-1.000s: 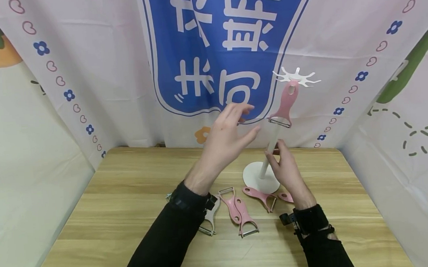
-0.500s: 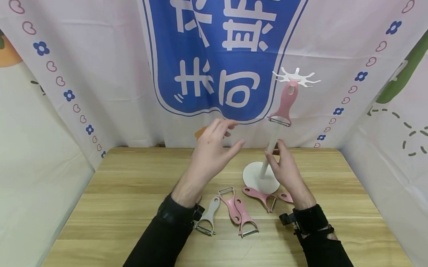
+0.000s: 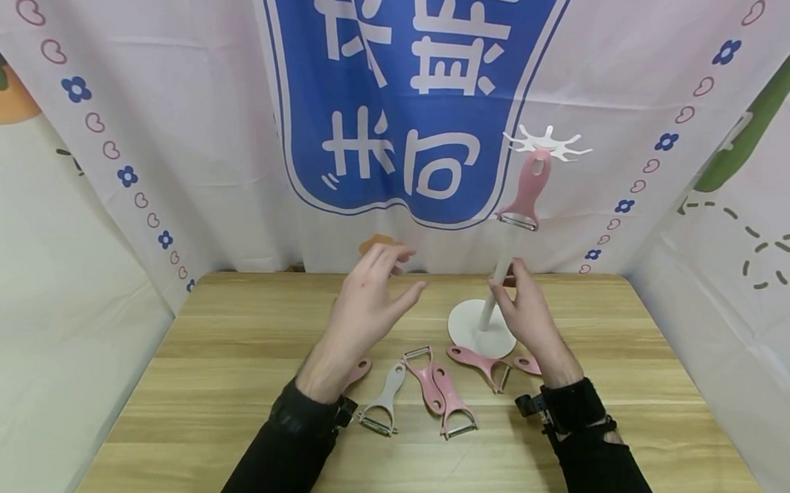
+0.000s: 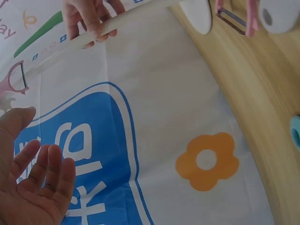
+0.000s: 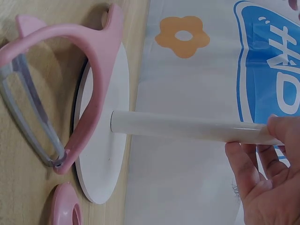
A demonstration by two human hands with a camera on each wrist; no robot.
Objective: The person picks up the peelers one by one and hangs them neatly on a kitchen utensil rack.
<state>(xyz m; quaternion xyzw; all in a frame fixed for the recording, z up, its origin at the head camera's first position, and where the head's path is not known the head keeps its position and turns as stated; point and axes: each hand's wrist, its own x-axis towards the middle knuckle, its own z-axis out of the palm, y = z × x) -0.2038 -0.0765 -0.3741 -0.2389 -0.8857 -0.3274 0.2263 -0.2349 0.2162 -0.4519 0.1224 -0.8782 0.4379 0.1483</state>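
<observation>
A white stand [image 3: 466, 325] with a round base and a star-shaped hook top [image 3: 547, 142] stands at the back right of the table. From one hook hangs a pink peeler [image 3: 530, 183], handle up and blade down. My right hand [image 3: 533, 317] pinches the stand's pole [image 5: 187, 129] between thumb and fingers. Held in the air left of the stand, my left hand [image 3: 367, 300] has its fingers loosely extended and holds nothing. Below it lie a grey peeler [image 3: 388, 396] and a partly covered pink peeler [image 3: 359, 370].
Two pink peelers [image 3: 451, 400] lie side by side mid-table. Another pink peeler [image 3: 478, 360] lies by the stand's base, and a further pink handle [image 3: 527, 364] shows beside my right wrist. A teal object [image 4: 296, 132] is cut off in the left wrist view. A printed curtain [image 3: 230, 173] backs the table.
My left hand has moved left and down, away from the hanging peeler, uncovering the grey peeler and a pink handle. My right hand stays on the pole. The hanging peeler has turned slightly.
</observation>
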